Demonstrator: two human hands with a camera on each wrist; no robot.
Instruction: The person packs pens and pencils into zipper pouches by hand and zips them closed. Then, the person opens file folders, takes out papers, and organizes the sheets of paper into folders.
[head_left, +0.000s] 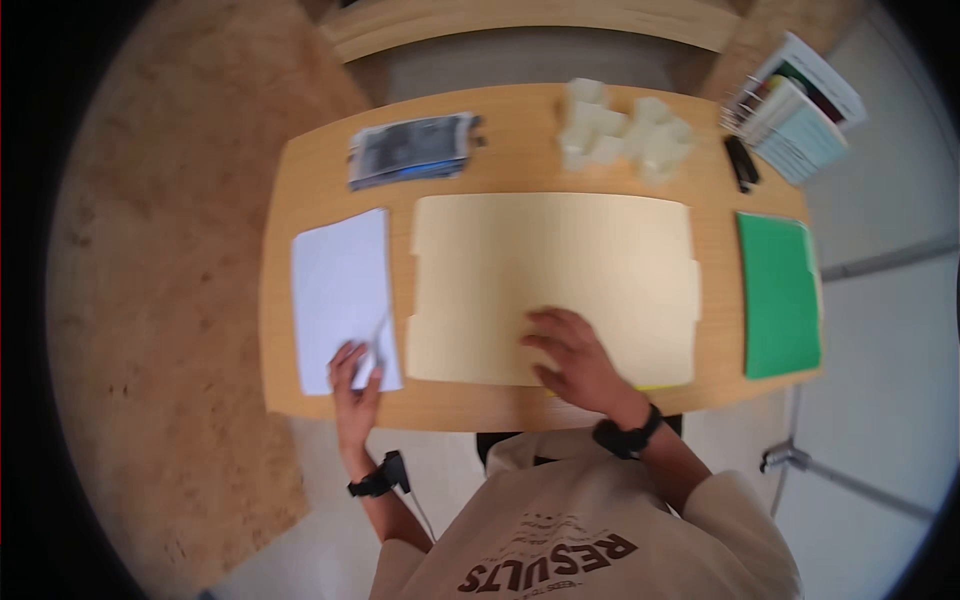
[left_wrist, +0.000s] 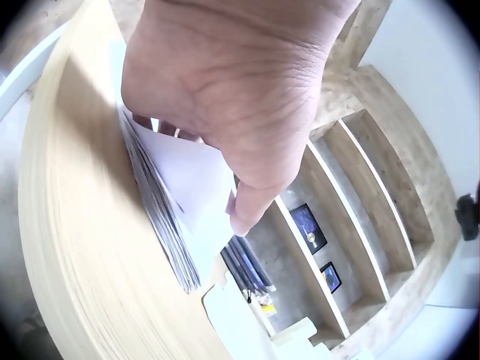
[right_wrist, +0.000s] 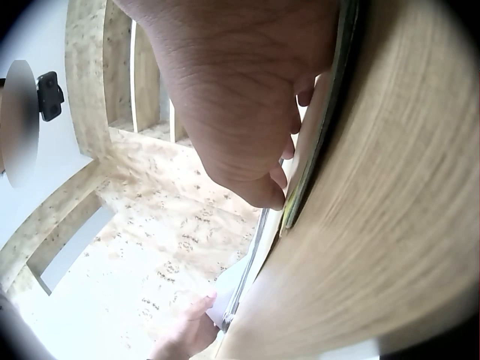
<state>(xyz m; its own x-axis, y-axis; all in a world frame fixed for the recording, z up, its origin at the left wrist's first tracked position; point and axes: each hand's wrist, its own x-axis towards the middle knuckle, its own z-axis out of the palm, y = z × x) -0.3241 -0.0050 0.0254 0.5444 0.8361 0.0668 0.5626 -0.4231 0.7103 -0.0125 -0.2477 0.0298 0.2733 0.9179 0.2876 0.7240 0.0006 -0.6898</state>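
Observation:
A stack of white paper (head_left: 340,280) lies at the table's left side. The left hand (head_left: 354,385) pinches the lifted near corner of the top sheet; in the left wrist view that sheet (left_wrist: 191,169) bends up from the stack under the hand (left_wrist: 232,97). An open cream folder (head_left: 550,270) lies flat in the middle of the table. Over its lower middle the right hand (head_left: 580,365) is spread with relaxed fingers, holding nothing. In the right wrist view the right hand (right_wrist: 240,105) is close above the folder; whether it touches is unclear.
A green folder (head_left: 780,295) lies at the right. Along the far side are a stack of dark printed packets (head_left: 413,150), pale block-like pieces (head_left: 592,130), a black stapler (head_left: 741,163) and a rack with booklets (head_left: 795,130). Something yellow (head_left: 655,387) shows under the cream folder's near edge.

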